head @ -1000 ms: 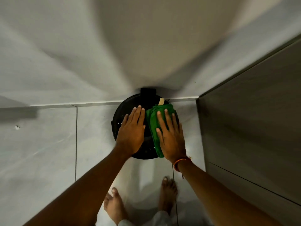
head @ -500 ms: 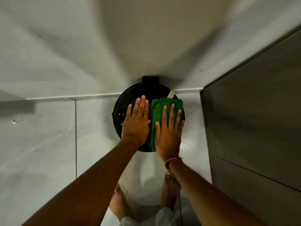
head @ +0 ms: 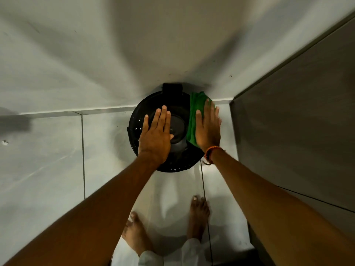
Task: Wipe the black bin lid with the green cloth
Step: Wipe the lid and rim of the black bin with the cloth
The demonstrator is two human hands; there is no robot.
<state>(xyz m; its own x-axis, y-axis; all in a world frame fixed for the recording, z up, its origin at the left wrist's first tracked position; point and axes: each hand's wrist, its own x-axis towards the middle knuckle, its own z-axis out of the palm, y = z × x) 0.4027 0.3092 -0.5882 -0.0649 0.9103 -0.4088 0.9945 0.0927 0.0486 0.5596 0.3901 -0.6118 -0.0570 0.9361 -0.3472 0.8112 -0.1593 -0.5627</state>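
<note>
The round black bin lid [head: 178, 104] sits below me on a bin against the wall, with a hinge block at its far edge and small water drops on its left rim. My left hand [head: 156, 137] lies flat on the lid's left half, fingers spread, holding nothing. My right hand [head: 208, 127] presses flat on the folded green cloth [head: 196, 101] at the lid's right edge. The cloth's far end sticks out past my fingertips; the rest is hidden under my palm.
A grey cabinet side [head: 288, 121] stands close on the right of the bin. The white wall [head: 172, 45] is just behind it. My bare feet [head: 198, 214] stand on the pale tiled floor [head: 48, 160] in front of the bin.
My right hand has slid the green cloth from the lid's middle to its right edge. The lid's centre now shows between my hands. My left hand stays flat on the left side.
</note>
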